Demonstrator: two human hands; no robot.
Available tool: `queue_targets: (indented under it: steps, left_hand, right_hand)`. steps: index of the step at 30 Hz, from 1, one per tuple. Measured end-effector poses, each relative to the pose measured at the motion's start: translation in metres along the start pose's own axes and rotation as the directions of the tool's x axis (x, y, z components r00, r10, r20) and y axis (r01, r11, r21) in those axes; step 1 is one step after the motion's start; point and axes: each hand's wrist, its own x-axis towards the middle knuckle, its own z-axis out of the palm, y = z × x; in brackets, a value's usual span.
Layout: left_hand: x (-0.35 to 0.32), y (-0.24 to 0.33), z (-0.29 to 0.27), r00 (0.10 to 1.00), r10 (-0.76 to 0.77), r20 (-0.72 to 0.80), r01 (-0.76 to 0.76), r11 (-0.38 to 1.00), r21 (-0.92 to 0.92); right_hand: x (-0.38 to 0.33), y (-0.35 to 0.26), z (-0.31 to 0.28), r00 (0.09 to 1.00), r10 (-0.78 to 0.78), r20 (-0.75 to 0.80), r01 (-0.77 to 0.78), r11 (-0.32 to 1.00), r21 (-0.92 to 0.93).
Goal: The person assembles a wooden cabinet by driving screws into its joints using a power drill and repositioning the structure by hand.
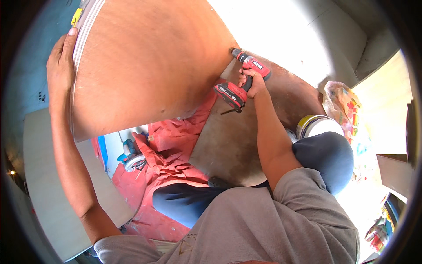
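A large brown wooden panel (145, 66) stands in front of me, with a pale layered edge along its left side. My left hand (61, 64) grips that left edge near the top, its thumb pointing upward. Just above the thumb, a small yellow object (76, 16) sits at the edge; its kind is unclear. In my right hand (251, 82) is a red and black cordless drill (256, 67), gripped by its handle with the battery pack toward me. The drill's front end points at the panel's right edge; whether the tip touches is too small to tell.
Crumpled red sheeting (176, 136) covers the floor below the panel. A teal circular saw (128, 152) lies at left, near a pale board (66, 176). Beside my right knee stand a round bucket (323, 126) and a plastic bag (340, 103). A brown board (233, 141) lies under my right arm.
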Motion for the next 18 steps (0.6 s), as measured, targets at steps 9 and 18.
queue_targets:
  steps: [9, 18]
  left_hand:
    - [-0.008, 0.006, -0.005, 0.999, -0.005, -0.047, 0.007, 0.999, 0.044]
    - [0.000, -0.007, -0.004, 0.999, 0.033, -0.014, -0.033, 0.999, 0.015]
  right_hand:
    - [0.005, 0.008, -0.004, 0.999, -0.002, 0.042, 0.000, 0.999, 0.042]
    - [0.010, -0.008, 0.006, 0.998, 0.056, 0.013, -0.057, 0.995, 0.085]
